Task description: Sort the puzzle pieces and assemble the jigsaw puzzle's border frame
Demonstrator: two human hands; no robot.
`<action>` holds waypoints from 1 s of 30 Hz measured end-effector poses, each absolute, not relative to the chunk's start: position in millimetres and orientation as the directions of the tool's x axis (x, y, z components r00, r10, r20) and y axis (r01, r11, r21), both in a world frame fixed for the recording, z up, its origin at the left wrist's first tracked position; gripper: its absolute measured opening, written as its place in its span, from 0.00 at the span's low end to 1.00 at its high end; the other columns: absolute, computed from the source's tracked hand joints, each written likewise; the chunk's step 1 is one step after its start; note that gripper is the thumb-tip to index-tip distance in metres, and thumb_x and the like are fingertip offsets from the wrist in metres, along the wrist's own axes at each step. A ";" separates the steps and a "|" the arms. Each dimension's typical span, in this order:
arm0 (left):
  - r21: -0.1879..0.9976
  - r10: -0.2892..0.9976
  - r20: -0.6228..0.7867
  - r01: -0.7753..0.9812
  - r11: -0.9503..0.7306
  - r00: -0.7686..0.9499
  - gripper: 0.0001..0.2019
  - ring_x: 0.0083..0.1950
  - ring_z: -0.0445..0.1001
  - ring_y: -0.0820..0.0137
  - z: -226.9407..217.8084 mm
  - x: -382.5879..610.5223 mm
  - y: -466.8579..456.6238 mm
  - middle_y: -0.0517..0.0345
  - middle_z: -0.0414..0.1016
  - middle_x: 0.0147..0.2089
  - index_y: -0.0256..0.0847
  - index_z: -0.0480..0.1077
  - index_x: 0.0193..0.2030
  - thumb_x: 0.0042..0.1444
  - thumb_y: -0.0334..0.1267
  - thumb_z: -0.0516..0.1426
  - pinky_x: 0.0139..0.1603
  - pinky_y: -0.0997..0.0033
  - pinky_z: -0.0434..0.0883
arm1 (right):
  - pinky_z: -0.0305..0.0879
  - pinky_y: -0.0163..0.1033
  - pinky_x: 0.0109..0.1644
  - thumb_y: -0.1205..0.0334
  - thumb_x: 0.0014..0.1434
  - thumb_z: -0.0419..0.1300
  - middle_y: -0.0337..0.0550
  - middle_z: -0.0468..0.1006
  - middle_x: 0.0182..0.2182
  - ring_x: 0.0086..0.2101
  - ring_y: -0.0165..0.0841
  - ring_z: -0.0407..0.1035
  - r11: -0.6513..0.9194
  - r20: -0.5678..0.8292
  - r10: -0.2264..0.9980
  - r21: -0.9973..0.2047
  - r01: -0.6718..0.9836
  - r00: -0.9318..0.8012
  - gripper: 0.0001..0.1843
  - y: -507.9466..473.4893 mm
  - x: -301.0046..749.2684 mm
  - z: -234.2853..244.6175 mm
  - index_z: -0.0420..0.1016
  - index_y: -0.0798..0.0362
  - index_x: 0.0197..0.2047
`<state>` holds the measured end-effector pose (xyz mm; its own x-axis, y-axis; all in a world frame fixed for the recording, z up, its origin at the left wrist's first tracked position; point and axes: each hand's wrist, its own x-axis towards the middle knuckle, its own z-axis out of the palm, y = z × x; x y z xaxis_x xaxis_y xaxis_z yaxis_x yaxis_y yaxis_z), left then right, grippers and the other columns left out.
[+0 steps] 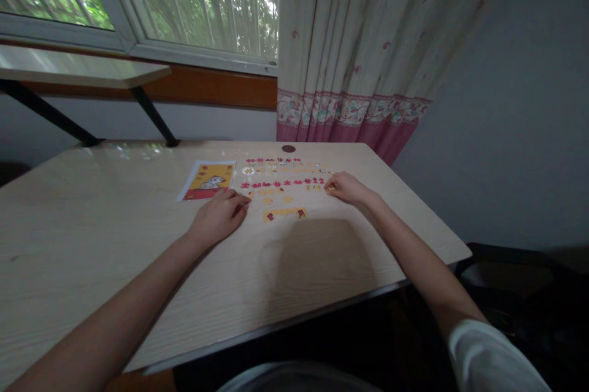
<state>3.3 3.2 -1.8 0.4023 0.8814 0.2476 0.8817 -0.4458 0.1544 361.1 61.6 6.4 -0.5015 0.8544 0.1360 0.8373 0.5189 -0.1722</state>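
Small jigsaw puzzle pieces lie in rows on the table, a row of red ones (pixel 287 183) among them and yellow ones around it. Closer to me, a joined yellow strip of pieces (pixel 285 215) has a dark red figure at each end. My left hand (pixel 221 214) rests on the table at the left end of the rows, fingers loosely bent, thumb apart, with nothing visible in it. At the right end, my right hand (pixel 347 188) pinches what looks like a yellow puzzle piece, mostly covered by the fingertips. A printed picture (pixel 209 180) of a white animal lies beyond my left hand.
The wooden table (pixel 115 226) has a dark round cap (pixel 288 148) near its back edge. A raised shelf (pixel 83 67) on black legs stands at back left. Behind are a window and a patterned curtain (pixel 350 73). A dark chair (pixel 510 263) is at the right.
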 end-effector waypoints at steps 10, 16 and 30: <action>0.157 0.873 0.255 0.874 -0.461 0.415 0.19 0.47 0.67 0.58 -4.0 2.8 4.5 0.48 0.71 0.41 0.37 0.72 0.44 0.57 0.44 0.45 0.46 0.60 0.66 | 0.61 0.35 0.42 0.72 0.52 0.56 0.44 0.79 0.35 0.35 0.31 0.70 0.544 0.177 0.838 -0.353 0.762 -0.516 0.12 49.9 358.2 9.6 0.77 0.55 0.39; 0.168 0.879 0.246 0.876 -0.453 0.408 0.19 0.46 0.67 0.59 -1.2 4.3 3.3 0.48 0.71 0.41 0.38 0.72 0.44 0.57 0.44 0.45 0.46 0.61 0.67 | 0.60 0.38 0.46 0.62 0.54 0.59 0.43 0.79 0.34 0.37 0.33 0.70 0.515 0.216 0.856 -0.259 0.817 -0.470 0.09 48.3 358.5 11.2 0.78 0.53 0.36; 0.155 0.878 0.242 0.877 -0.455 0.413 0.19 0.47 0.67 0.58 0.1 5.4 1.4 0.48 0.70 0.41 0.37 0.72 0.44 0.57 0.43 0.45 0.45 0.60 0.67 | 0.55 0.39 0.40 0.54 0.56 0.57 0.48 0.76 0.31 0.36 0.37 0.63 0.395 0.297 0.878 -0.009 0.919 -0.375 0.13 40.6 346.3 9.4 0.77 0.54 0.31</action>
<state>5.4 1.4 0.1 0.4127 0.8781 0.2422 0.8769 -0.4549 0.1552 346.3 40.6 9.4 -0.3749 0.8783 0.2966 0.9185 0.3952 -0.0092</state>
